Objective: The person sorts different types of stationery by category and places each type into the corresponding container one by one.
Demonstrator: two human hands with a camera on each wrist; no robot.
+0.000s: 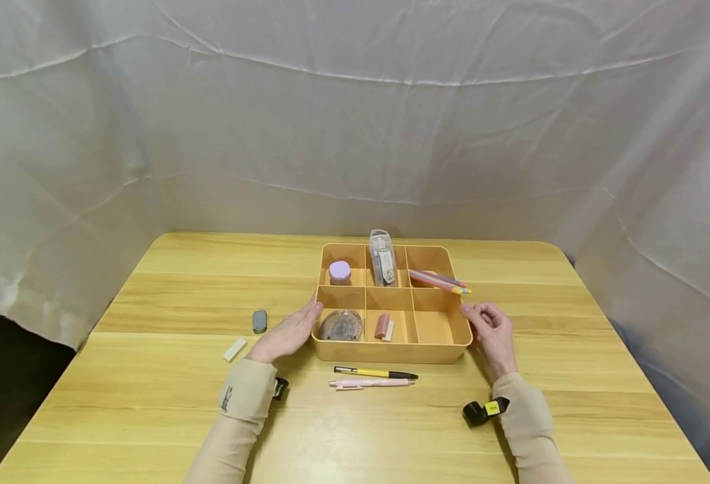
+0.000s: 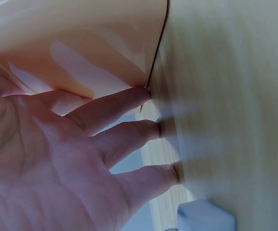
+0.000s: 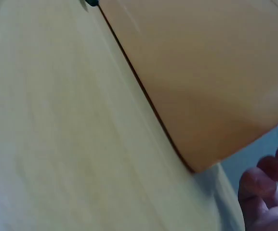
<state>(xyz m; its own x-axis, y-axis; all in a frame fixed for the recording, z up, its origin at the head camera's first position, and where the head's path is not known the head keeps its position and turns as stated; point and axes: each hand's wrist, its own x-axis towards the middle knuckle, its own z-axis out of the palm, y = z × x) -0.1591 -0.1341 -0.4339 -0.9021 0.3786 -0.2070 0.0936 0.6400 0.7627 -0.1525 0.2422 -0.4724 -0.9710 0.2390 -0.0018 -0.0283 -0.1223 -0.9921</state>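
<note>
An orange divided organizer box sits on the table between both hands. My left hand lies along its left side, the thumb up at the rim. In the left wrist view the fingers are extended and spread, their tips down at the tabletop beside the box wall. On the opposite side, my right hand has its thumb at the rim by the front right corner. Its other fingers are loosely bent, apart from the wall. Inside are a lilac round container, a clear case and thin coloured sticks.
A transparent round object and red and white blocks lie in front compartments. Before the box lie a yellow-black pen and a pink pen. A grey block and white block lie left.
</note>
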